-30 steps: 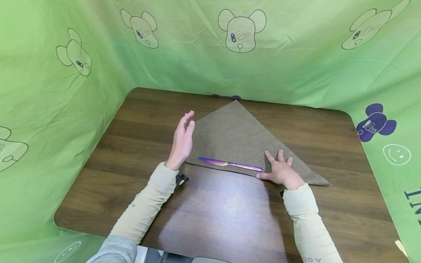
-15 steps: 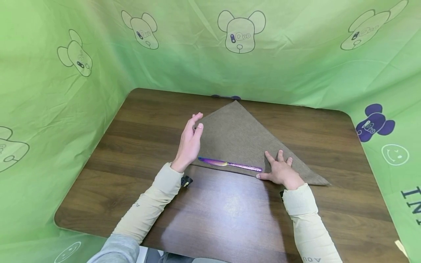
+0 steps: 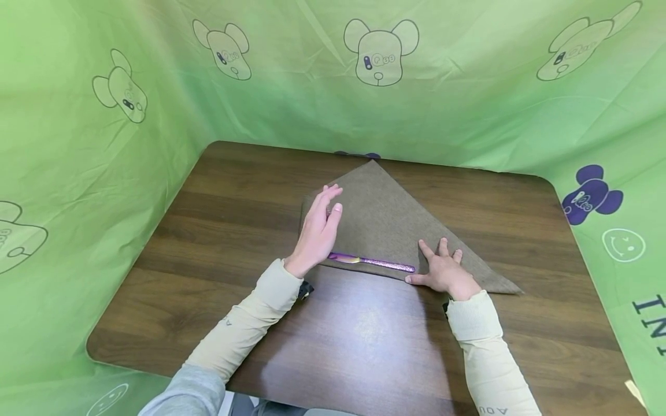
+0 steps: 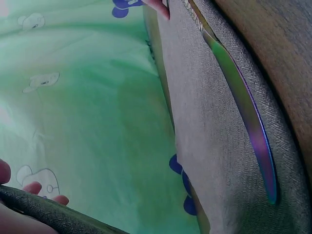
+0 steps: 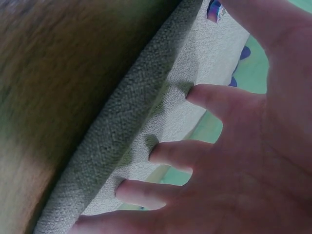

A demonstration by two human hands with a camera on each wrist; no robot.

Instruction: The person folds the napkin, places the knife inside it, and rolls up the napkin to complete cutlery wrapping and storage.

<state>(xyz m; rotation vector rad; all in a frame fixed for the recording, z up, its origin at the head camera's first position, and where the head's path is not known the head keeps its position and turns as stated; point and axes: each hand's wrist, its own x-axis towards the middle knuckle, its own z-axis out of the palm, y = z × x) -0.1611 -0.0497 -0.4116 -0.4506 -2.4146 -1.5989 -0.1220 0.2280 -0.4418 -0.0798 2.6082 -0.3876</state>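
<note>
At frame centre, brown cloth [image 3: 380,216] is lying under an iridescent knife [image 3: 382,263]. Lower right of centre, right hand [image 3: 446,271] is pressing cloth, fingers spread. Just left of centre, left hand [image 3: 315,234] is showing straight fingers; cannot tell whether they're pinching cloth.

On the green curtain [image 3: 281,110], large dark letters [image 3: 652,325] at the far right read "IN", the next one cut off. The pale bear print [image 3: 378,72] at the back carries small lettering resembling "Qee". White lettering on the purple bear [image 3: 587,199] is unclear. The right sleeve [image 3: 476,335] shows what looks like "AOU".
</note>
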